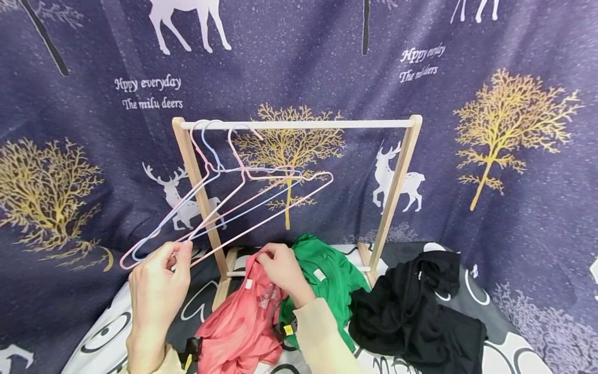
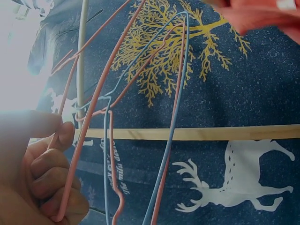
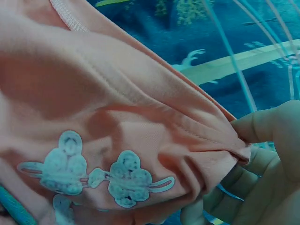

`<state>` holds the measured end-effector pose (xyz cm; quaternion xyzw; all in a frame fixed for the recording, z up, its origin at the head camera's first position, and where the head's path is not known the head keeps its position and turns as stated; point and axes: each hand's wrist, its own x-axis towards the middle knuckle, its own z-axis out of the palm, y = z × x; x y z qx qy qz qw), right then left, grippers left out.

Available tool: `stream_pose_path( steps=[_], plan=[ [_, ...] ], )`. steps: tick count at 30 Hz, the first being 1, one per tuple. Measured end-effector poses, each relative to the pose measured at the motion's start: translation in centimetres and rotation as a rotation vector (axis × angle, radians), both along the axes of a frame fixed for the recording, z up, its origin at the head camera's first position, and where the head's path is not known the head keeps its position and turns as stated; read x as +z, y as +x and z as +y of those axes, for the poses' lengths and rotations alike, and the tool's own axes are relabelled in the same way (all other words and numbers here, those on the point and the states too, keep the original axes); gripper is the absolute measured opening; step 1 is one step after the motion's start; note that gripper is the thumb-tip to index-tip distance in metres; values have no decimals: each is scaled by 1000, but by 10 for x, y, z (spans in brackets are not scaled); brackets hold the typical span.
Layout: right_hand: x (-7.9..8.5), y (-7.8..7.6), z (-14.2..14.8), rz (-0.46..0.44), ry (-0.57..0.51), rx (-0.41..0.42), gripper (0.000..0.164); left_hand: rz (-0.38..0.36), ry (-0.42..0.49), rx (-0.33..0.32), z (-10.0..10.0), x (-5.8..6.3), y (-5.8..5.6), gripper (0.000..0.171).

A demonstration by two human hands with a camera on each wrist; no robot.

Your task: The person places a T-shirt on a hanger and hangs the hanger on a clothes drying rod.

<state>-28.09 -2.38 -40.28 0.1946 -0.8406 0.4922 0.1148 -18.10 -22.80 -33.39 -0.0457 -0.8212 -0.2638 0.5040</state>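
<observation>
The near pink hanger (image 2: 95, 99) is pinched at a lower corner by the left hand (image 1: 161, 285), apparently to steady it. The coral top (image 1: 238, 327), bunched on the printed sheet (image 1: 107, 332), is pinched near its edge by the right hand (image 1: 282, 267), presumably to raise the fabric.

a person's left hand (image 1: 161, 280) is held upright, thumb and curled fingers pinching, as the right hand (image 1: 282, 266) bends forward in a pinch, its forearm (image 1: 322, 335) slanting from below.

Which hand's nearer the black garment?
Right. The right hand pinches the red garment, with the green garment between it and the black garment; the left hand grips a pink hanger, farther left.
</observation>
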Motion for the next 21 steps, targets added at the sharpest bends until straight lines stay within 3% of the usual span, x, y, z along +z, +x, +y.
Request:
stream_pose_path(
  steps=[6,11,21],
  plan=[
    [7,4,17,33,-85,-25,14,-19,-15,-28,-2,2,0,17],
    [9,9,33,49,-91,-64,15,-38,-29,-61,-2,2,0,13],
    [7,11,54,21,-153,-147,16,-89,-29,-56,-4,1,5,12]
  ],
)
